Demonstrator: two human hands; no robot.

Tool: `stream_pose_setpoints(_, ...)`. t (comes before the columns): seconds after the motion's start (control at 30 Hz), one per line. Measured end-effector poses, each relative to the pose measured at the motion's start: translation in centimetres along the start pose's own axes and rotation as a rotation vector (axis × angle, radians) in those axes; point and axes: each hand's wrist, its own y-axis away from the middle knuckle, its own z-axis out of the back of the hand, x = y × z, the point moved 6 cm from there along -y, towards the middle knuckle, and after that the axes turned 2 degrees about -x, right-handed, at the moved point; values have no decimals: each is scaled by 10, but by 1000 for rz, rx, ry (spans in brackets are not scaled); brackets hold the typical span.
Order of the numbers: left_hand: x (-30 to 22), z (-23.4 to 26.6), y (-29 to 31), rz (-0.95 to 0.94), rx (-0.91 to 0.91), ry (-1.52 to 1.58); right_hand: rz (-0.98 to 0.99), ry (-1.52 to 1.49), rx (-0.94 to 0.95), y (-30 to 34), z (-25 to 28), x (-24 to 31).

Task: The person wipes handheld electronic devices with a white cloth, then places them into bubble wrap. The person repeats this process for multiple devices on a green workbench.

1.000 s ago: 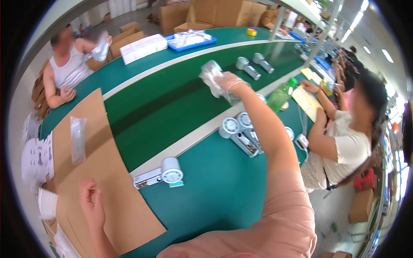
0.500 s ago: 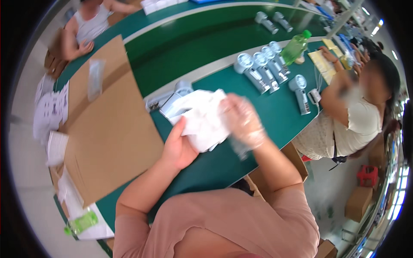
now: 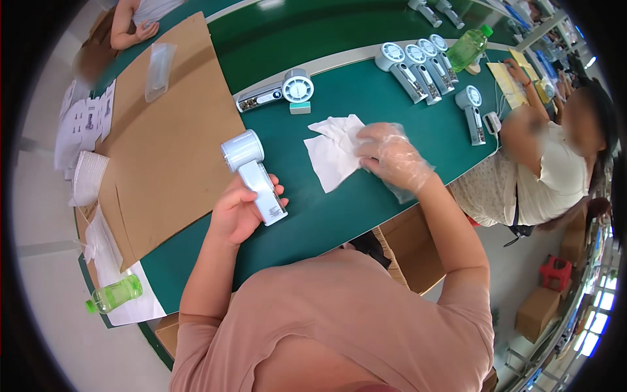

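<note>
My left hand [image 3: 236, 212] is wrapped round the handle of a pale blue handheld fan [image 3: 251, 153], whose round head points up and left beside the cardboard sheet. My right hand [image 3: 397, 157], in a clear plastic glove, has its curled fingers on the right edge of a crumpled white cloth [image 3: 330, 157] on the green table. Beyond my left hand, another handheld fan [image 3: 297, 87] lies with its head by a small teal and white block [image 3: 300, 108].
Several matching fans [image 3: 408, 78] stand in a row at the back right, beside a green bottle [image 3: 469, 49]. One more fan [image 3: 473, 114] lies nearer a co-worker [image 3: 555, 150]. A large cardboard sheet [image 3: 170, 144] covers the left side; another green bottle [image 3: 116, 294] lies at its near corner.
My hands have moved apart. The cloth has come off the fan and now lies on the table under my right fingers. My left hand has drawn the fan leftward.
</note>
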Motion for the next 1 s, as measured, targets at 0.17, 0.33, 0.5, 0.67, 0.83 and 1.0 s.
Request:
stream_pose_setpoints(0.17, 0, -14, 7, 6, 38, -74, -459, -572, 28, -2, -13, -26)
stream_pose_setpoints(0.33, -3, -24, 17, 10, 80, -138, -827, -1553, -155, 12, -28, -21)
stream_pose_setpoints(0.5, 3, -27, 15, 117, 260, -2, -799, -1575, -198, 25, -32, -30)
stream_pose_setpoints(0.67, 9, -19, 18, 96, 190, -178, -710, -1787, -251, 25, -17, -31)
stream_pose_setpoints(0.83, -5, -33, 19, -153, -30, -747, -569, -1889, -459, 16, 2, -9)
stream_pose_setpoints(1.0, 4, -30, 8, -64, -104, -808, -399, -1749, -630, 4, 34, 28)
